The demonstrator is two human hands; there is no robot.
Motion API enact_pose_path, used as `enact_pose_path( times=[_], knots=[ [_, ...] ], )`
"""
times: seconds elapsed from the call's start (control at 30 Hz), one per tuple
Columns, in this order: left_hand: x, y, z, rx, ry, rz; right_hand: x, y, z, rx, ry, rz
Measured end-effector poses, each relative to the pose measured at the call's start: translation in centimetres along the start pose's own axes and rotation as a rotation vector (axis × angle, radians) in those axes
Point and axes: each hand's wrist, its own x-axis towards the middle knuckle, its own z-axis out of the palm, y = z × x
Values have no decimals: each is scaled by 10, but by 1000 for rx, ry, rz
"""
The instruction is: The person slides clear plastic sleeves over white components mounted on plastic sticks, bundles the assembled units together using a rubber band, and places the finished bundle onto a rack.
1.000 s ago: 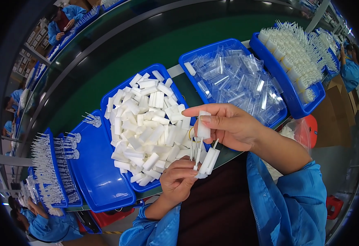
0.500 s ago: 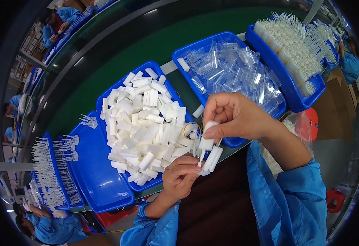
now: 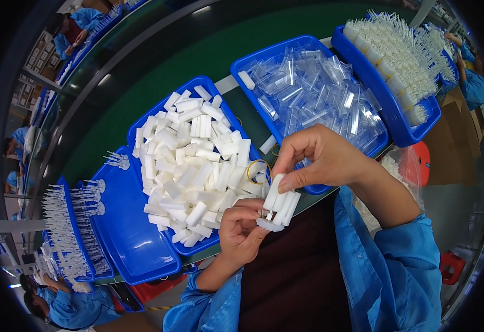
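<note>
My left hand (image 3: 241, 231) grips a small bunch of white capped plastic pieces (image 3: 279, 207) just in front of the table edge. My right hand (image 3: 319, 157) pinches the top of one white cap in that bunch between thumb and forefinger. Right behind my hands is a blue tray (image 3: 145, 113) heaped with loose white caps (image 3: 189, 166), with a yellow rubber band (image 3: 257, 171) lying at its right side.
A blue tray of clear plastic sleeves (image 3: 314, 91) stands to the right, and beyond it a blue tray of upright white applicators (image 3: 397, 52). A shallow blue tray (image 3: 126, 232) and racks of finished pieces (image 3: 68, 232) lie left. Other workers in blue sit around the green conveyor (image 3: 159, 61).
My right hand has come down from chest height with a white cap and set it onto the bunch in my left hand; the bunch has shifted slightly right.
</note>
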Motion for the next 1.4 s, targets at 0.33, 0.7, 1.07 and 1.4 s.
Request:
enact_pose_path(
  times=[0.33,0.7,1.07,1.4],
  knots=[
    [0,-4,-4,-30,82,12,-2,13,10,0,27,-54],
    [2,0,-7,-154,33,-68,-6,-9,0,-353,-71,-105],
    [2,-4,-9,-168,-38,-69,-12,4,9,-265,-66,-92],
    [10,5,5,-631,193,-210,-17,6,23,-455,72,-315]
  ],
)
